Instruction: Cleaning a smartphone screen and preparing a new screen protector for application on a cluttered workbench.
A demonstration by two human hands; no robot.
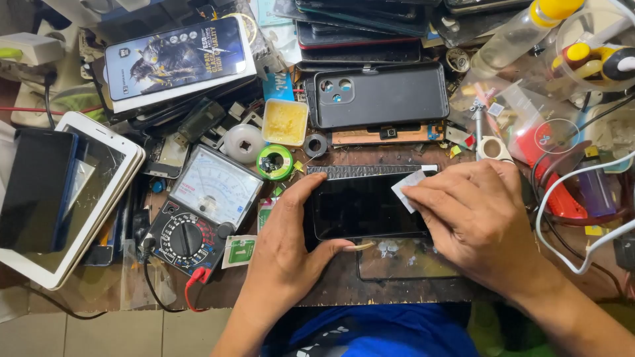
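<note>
Left hand point(284, 254): thumb and forefinger pinch the black glass-fronted phone point(360, 206) by its left end.
Right hand point(479, 215): fingers pressed flat on a small white wipe point(407, 187).
Risk: the phone may skid toward the loose clear glass sheet point(403, 259) lying near.

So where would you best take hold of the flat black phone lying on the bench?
Probably by its long edges at the left end, coming from the left, as the left hand does: the flat black phone lies face up, offering only thin sides, and the right hand with its small white wipe covers the right end.
</note>
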